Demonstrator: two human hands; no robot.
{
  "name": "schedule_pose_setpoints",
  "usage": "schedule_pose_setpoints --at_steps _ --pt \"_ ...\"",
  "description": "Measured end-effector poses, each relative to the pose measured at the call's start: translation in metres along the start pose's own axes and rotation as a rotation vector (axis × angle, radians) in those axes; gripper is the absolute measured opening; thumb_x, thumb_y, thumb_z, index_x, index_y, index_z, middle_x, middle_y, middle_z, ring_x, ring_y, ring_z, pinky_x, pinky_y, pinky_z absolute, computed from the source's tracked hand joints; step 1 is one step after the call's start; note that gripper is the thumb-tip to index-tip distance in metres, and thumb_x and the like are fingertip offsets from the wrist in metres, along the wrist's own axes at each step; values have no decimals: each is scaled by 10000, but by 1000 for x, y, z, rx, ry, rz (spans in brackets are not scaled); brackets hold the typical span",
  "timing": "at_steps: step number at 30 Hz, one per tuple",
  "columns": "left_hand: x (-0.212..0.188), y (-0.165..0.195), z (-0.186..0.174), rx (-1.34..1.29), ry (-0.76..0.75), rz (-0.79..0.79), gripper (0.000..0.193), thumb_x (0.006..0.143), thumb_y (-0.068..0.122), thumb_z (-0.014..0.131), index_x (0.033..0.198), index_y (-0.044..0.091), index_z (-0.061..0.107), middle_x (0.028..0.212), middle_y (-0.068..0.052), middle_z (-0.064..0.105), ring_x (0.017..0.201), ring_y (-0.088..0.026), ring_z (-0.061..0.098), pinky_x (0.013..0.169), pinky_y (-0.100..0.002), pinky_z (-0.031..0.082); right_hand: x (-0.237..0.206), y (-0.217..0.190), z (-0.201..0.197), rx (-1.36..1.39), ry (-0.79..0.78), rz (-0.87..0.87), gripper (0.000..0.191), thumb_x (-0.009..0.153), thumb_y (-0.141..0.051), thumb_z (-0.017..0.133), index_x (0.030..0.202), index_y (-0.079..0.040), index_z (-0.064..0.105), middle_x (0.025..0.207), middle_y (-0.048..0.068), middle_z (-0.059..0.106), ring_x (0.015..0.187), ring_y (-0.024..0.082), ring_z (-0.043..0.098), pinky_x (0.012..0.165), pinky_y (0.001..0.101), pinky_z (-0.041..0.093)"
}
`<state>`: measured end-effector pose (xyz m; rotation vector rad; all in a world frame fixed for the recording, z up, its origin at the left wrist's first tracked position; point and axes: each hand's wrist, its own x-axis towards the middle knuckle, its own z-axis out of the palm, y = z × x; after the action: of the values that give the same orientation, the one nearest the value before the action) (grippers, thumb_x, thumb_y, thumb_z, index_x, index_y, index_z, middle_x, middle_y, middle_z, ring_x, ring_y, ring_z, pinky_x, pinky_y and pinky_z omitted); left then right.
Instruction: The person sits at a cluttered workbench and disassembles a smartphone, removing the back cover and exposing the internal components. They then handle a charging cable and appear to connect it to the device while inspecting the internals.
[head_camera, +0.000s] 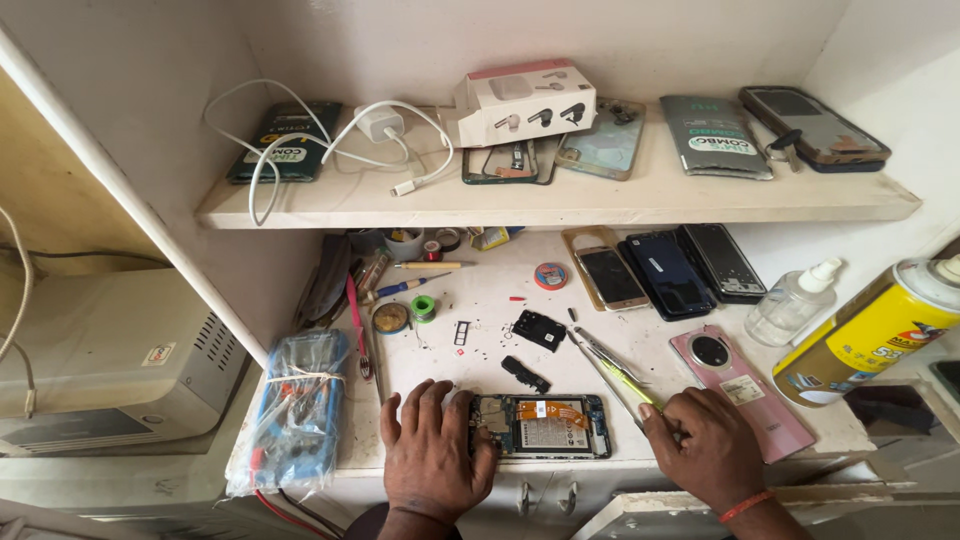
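Two packages on the shelf (560, 205): white box (525, 103), grey pouch (714, 135). Left hand (430, 445) flat, steadying opened phone (543, 425); right hand (703, 447) grips tweezers (615, 372) on white bench (480, 310).

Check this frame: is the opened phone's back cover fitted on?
No, the opened phone lies with its battery and boards bare, the left hand resting on its end.

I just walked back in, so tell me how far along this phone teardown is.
Done: the opened phone lies with its back off, board and battery exposed; the pink back cover, small black parts and tiny screws sit on the bench. In hand: the left hand steadies the phone's end, and the right hand grips the tweezers. Left: nothing looks reassembled yet.
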<state>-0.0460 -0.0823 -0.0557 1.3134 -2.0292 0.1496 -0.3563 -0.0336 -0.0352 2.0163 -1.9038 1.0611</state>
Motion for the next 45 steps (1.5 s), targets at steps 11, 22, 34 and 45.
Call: schedule_pose_setpoints --at_steps 11,22,34,45 --pt "-1 -1 1 -2 -20 -8 520 765 376 605 1207 102 607 1249 -147 584 1288 -347 482 1109 -623 232 -2 2 2 -4 -20 7 383 788 -209 775 539 -81 513 524 40 517 557 258 542 548 425 445" --pt "-2 -2 2 -13 13 6 519 759 374 602 1192 89 617 1247 -148 591 1281 -348 492 1103 -623 243 -2 0 2 -18 -18 20 391 786 -212 779 534 -80 511 531 50 515 573 266 544 560 434 443" --pt "1 -5 7 32 -215 -91 544 777 367 601 1258 111 618 1308 -180 558 1360 -367 443 1114 -651 179 -2 2 4 -2 83 -23 294 762 -184 763 596 -99 535 583 48 556 613 289 570 583 440 459" --pt "-2 -3 9 35 -171 -92 579 772 386 590 1281 110 602 1332 -174 542 1373 -355 419 1126 -650 162 -2 4 2 -18 65 -54 290 774 -174 744 598 -99 525 570 49 539 611 288 570 595 442 463"
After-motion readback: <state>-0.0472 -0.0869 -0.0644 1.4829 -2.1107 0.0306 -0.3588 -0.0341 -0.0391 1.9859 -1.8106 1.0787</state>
